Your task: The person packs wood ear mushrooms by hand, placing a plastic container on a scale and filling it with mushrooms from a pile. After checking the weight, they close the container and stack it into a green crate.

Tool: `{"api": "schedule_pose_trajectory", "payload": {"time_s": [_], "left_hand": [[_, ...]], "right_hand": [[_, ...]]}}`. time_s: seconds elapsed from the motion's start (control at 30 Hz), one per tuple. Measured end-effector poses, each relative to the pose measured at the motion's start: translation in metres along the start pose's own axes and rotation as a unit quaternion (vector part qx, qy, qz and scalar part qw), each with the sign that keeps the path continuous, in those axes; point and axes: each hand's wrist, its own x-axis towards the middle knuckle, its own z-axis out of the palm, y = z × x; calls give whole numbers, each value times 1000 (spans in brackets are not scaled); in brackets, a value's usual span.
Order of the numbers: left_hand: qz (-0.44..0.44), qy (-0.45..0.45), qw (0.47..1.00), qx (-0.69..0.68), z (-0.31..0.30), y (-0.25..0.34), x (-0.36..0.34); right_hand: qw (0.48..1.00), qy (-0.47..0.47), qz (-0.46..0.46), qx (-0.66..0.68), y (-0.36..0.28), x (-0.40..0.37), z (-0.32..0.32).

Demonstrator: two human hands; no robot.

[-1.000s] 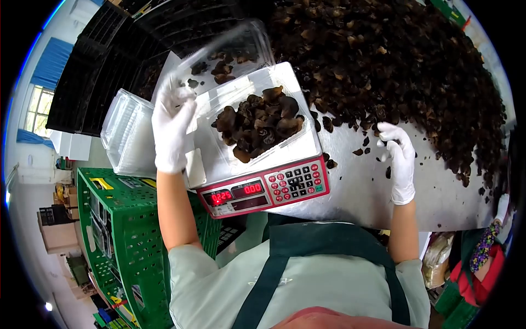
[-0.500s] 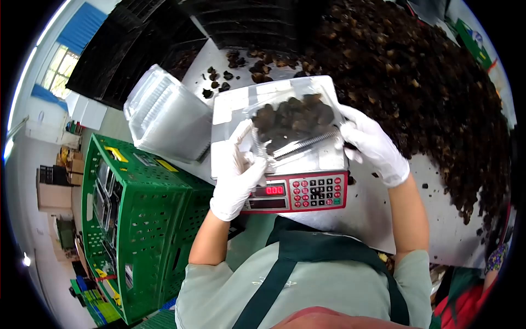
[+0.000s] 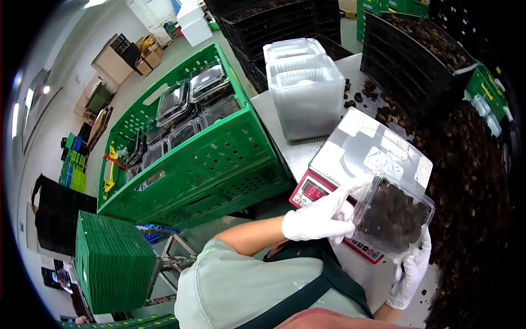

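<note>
A clear plastic clamshell box (image 3: 392,216), closed over dark brown, fungus-like pieces, is held tilted over the front of the weighing scale. My gloved left hand (image 3: 320,216) grips its left edge. At its lower right edge, my gloved right hand (image 3: 412,274) has its fingers closed on the rim. The scale's metal pan (image 3: 359,143) carries pale sticker patches and no box. Part of the red scale panel (image 3: 313,191) shows beside my left hand; its lit digits are too blurred to read.
A stack of clear clamshell boxes (image 3: 307,101) stands behind the scale. To the left, a green crate (image 3: 203,170) holds several filled boxes. Loose dark pieces (image 3: 466,219) are heaped on the right, with black crates (image 3: 411,66) at the back. Stacked green crates (image 3: 112,263) stand lower left.
Both hands have lifted the box off the scale pan and brought it nearer my body. Its lid is now shut. My view has turned left, towards the green crate.
</note>
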Motion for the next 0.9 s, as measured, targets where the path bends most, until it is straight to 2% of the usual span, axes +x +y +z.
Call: {"api": "schedule_pose_trajectory", "payload": {"time_s": [0.07,0.1,0.13,0.2,0.23,0.27,0.33,0.4,0.47,0.53,0.6,0.67,0.73,0.8,0.87,0.9], "left_hand": [[38,-19,988,151,-13,31,-25],[154,23,978,142,-26,27,-29],[163,76,975,129,-31,40,-38],[159,51,982,89,-42,46,-50],[174,7,981,87,-43,41,-55],[135,32,972,189,-47,43,-66],[124,124,981,85,-43,64,-97],[197,227,943,141,-60,84,-134],[303,363,860,190,-83,109,-181],[394,419,799,177,-105,140,-223],[368,514,744,217,-135,167,-279],[287,644,666,245,-184,194,-325],[227,706,628,237,-248,212,-362],[146,707,674,153,-317,216,-398],[-4,646,746,159,-398,192,-437],[-103,650,740,139,-415,179,-434]], "right_hand": [[997,-49,-17,50,-9,2,5],[997,-69,-11,41,-16,2,11],[996,-90,-4,30,-24,1,18],[989,-144,32,22,-35,0,45],[981,-185,55,17,-40,1,58],[974,-216,69,-6,-37,3,61],[966,-253,51,20,-39,4,88],[962,-273,8,-3,-41,8,102],[970,-242,4,-14,-45,10,101],[980,-198,-5,-38,-44,14,93],[989,-148,13,-22,-33,22,71],[994,-102,11,-30,-24,25,46],[997,-64,18,-43,-22,21,28],[998,-30,3,-57,-17,16,9],[998,-8,-4,-65,-14,8,-6],[997,19,-6,-72,-13,4,-14]]}}
